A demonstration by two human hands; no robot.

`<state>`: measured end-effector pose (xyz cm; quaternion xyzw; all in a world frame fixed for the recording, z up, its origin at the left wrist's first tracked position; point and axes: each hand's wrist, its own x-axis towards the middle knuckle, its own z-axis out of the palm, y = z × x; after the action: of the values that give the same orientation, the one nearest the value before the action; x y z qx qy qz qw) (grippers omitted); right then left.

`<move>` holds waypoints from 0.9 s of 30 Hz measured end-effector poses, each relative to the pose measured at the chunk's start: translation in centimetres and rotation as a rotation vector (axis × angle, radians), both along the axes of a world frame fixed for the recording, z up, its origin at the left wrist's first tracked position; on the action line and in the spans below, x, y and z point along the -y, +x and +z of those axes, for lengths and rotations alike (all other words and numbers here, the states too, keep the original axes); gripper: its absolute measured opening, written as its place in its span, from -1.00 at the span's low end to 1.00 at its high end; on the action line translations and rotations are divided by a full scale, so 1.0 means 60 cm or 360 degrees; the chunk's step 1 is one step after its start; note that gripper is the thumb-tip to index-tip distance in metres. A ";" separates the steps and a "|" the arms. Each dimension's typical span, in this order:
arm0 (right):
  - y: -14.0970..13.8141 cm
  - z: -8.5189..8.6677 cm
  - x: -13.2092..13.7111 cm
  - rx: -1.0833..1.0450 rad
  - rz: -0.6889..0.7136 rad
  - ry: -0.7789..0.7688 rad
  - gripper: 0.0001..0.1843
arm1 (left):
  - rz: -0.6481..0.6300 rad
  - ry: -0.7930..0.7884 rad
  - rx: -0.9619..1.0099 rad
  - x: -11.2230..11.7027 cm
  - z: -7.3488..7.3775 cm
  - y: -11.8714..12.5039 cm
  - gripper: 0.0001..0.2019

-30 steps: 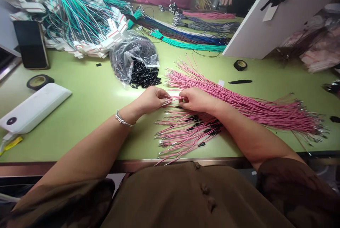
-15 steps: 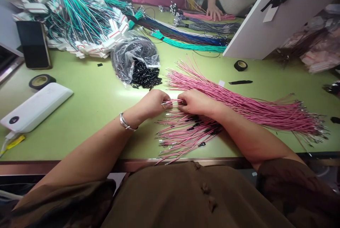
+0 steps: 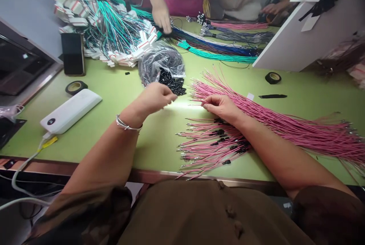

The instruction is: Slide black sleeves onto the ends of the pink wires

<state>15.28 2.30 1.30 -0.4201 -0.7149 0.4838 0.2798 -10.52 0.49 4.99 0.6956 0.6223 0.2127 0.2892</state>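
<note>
A long bundle of pink wires lies across the green table, with a second fan of pink wires carrying black sleeves near the front edge. My right hand rests on the pink wires and pinches the end of one wire. Raised beside a spill of small black sleeves from a clear plastic bag, my left hand has its fingers curled together. What they hold, if anything, is too small to see. A silver bangle sits on my left wrist.
A white power bank with a cable, a tape roll and a black box sit at the left. Teal, blue and grey wire bundles lie at the back. Other people's hands work there. A white board and another tape roll are at the right.
My hands have parted: the left one moved away from the right toward the black sleeves. My view shifted left. Another person's hand now reaches onto the far wires.
</note>
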 end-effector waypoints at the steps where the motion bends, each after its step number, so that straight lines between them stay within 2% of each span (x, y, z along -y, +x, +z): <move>1: -0.002 -0.001 0.001 -0.0014 -0.0055 0.0004 -0.73 | 0.0205 0.0095 -0.0040 -0.006 -0.005 -0.002 -0.82; 2: -0.003 -0.001 0.002 -0.0021 -0.0106 0.0020 -0.75 | 0.0331 0.0170 -0.0094 -0.011 -0.013 -0.001 -0.84; 3: -0.004 -0.001 0.002 -0.0017 -0.0141 0.0044 -0.77 | 0.0375 0.0216 -0.0161 -0.016 -0.022 0.002 -0.87; 7: -0.009 0.001 0.005 0.0001 -0.0210 0.0107 -0.80 | 0.0188 0.0308 -0.0460 -0.026 -0.058 0.020 -0.89; 9: -0.012 0.001 0.006 0.0001 -0.0237 0.0108 -0.79 | 0.0127 0.0375 -0.0518 -0.027 -0.066 0.024 -0.85; 11: -0.013 0.001 0.006 -0.0002 -0.0260 0.0122 -0.76 | 0.0107 0.0442 -0.0475 -0.026 -0.063 0.025 -0.84; 13: -0.014 0.000 0.008 -0.0034 -0.0296 0.0177 -0.70 | 0.0139 0.0519 -0.0322 -0.022 -0.053 0.026 -0.88; 15: -0.012 0.001 0.009 -0.0096 -0.0357 0.0254 -0.65 | 0.0207 0.0479 -0.0019 -0.014 -0.041 0.032 -0.91; 18: -0.010 0.005 0.013 -0.0152 -0.0430 0.0346 -0.64 | 0.0259 0.0074 0.0640 0.000 -0.035 0.051 -0.84; 21: -0.008 0.007 0.017 -0.0118 -0.0461 0.0416 -0.66 | 0.0235 -0.0253 0.1170 0.005 -0.049 0.069 -0.72; 23: -0.008 0.007 0.018 -0.0080 -0.0466 0.0458 -0.67 | 0.0233 -0.0333 0.1344 0.004 -0.060 0.075 -0.66; 27: -0.010 0.005 0.018 -0.0036 -0.0474 0.0493 -0.68 | 0.0234 -0.0399 0.1466 0.001 -0.069 0.072 -0.62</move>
<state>14.69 1.24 1.62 -0.4676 -0.7076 0.3261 0.4175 -6.20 0.42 0.88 0.4431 0.4978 0.4418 0.6006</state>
